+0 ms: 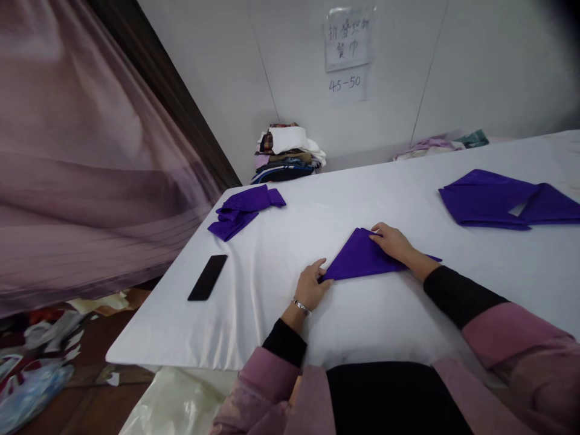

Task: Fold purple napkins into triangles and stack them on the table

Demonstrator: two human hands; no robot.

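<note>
A purple cloth napkin (365, 256) lies on the white-covered table in front of me, folded into a roughly triangular shape with its long edge towards me. At its left corner is my left hand (311, 285), thumb and fingers closed around the tip and the index finger lifted a little. My right hand (393, 242) reaches across the cloth from the right and pinches its upper edge near the top point. Part of the napkin's right side is hidden under that hand and wrist, with a thin tip showing beyond.
A crumpled purple cloth (244, 208) and a black phone (208, 278) lie on the left of the table (281, 241). Another loosely folded purple cloth (489, 199) is at right. Stacked clothes (290, 152) stand behind, below a wall sign (348, 39). A curtain (99, 157) hangs left.
</note>
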